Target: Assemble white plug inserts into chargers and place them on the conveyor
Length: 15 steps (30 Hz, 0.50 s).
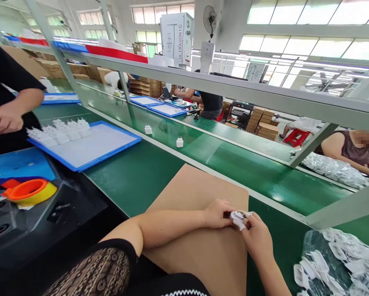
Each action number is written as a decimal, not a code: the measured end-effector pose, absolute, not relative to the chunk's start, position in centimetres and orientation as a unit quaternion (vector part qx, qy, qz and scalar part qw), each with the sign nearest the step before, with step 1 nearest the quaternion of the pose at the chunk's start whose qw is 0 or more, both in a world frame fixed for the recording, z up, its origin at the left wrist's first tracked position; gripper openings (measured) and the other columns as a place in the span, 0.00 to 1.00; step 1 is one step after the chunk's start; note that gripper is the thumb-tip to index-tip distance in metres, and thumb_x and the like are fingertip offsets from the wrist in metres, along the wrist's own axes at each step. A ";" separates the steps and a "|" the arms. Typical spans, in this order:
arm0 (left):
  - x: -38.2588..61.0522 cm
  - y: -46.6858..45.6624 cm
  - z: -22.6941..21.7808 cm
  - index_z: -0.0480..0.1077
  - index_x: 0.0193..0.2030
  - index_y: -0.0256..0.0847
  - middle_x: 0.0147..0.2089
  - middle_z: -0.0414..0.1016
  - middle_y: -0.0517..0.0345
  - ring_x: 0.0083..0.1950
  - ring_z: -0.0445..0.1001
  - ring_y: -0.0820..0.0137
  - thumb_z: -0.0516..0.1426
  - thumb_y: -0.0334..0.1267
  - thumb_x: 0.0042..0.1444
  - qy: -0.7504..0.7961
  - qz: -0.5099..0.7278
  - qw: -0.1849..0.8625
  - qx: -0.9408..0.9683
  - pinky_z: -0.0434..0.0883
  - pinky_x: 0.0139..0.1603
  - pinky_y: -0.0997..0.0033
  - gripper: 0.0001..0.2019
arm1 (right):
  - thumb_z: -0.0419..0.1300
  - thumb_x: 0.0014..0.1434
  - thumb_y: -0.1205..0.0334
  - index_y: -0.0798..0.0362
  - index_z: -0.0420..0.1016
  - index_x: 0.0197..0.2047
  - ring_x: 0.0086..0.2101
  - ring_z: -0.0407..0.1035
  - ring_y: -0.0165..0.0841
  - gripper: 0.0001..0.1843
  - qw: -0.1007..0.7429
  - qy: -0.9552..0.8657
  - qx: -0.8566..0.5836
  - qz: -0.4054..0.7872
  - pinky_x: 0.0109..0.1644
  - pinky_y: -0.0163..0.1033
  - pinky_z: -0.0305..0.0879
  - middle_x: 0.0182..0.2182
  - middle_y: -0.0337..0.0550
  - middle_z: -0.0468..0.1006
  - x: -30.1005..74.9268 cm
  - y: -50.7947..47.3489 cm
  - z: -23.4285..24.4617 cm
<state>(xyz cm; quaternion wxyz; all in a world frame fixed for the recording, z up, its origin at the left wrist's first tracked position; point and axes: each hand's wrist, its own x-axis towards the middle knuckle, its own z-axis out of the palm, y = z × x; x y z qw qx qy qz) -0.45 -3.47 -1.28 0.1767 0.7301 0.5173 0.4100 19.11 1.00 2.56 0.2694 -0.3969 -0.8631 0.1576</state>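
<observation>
Component of white plastic (236, 216), small and rounded, held between the closed fingers of left hand (219, 213) and right hand (258, 233), above brown cardboard sheet (199, 185), seemingly part-worked. Two white plastic two-pin plugs (179, 142) upright on far green belt (240, 160), apparently done; loose white plastic parts (319, 261), near right, apparently left.

Red stool (296, 136), fan (210, 19), tape rolls (38, 197) (orange atop yellow).
</observation>
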 end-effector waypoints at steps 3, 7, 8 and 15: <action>-0.5 -3.4 -1.3 0.81 0.50 0.40 0.36 0.79 0.52 0.37 0.75 0.64 0.67 0.46 0.57 0.518 0.400 0.166 0.738 0.71 0.43 0.65 0.18 | 0.57 0.51 0.60 0.48 0.59 0.22 0.21 0.58 0.30 0.11 0.262 -0.860 -0.411 0.155 0.24 0.37 0.48 0.26 0.38 0.66 19.1 1.4 2.4; -0.5 -3.6 -1.0 0.81 0.52 0.40 0.37 0.80 0.52 0.39 0.76 0.63 0.67 0.42 0.56 0.522 0.394 0.156 0.740 0.72 0.45 0.64 0.18 | 0.58 0.50 0.57 0.47 0.61 0.23 0.21 0.58 0.30 0.10 0.270 -0.841 -0.437 0.168 0.23 0.37 0.48 0.26 0.37 0.65 18.9 1.4 1.8; -0.5 -3.7 -1.0 0.80 0.52 0.40 0.37 0.80 0.52 0.39 0.76 0.63 0.67 0.41 0.55 0.526 0.395 0.156 0.737 0.72 0.45 0.64 0.18 | 0.58 0.51 0.56 0.47 0.60 0.23 0.21 0.58 0.31 0.11 0.285 -0.834 -0.439 0.175 0.24 0.37 0.49 0.26 0.37 0.64 18.8 1.3 1.5; -0.6 -2.1 -1.2 0.81 0.46 0.40 0.38 0.81 0.53 0.40 0.77 0.64 0.66 0.38 0.55 0.548 0.438 0.223 0.677 0.72 0.41 0.67 0.12 | 0.61 0.56 0.47 0.49 0.71 0.36 0.29 0.65 0.36 0.14 0.385 -0.770 -0.432 0.271 0.31 0.41 0.61 0.34 0.41 0.69 17.3 1.0 -0.3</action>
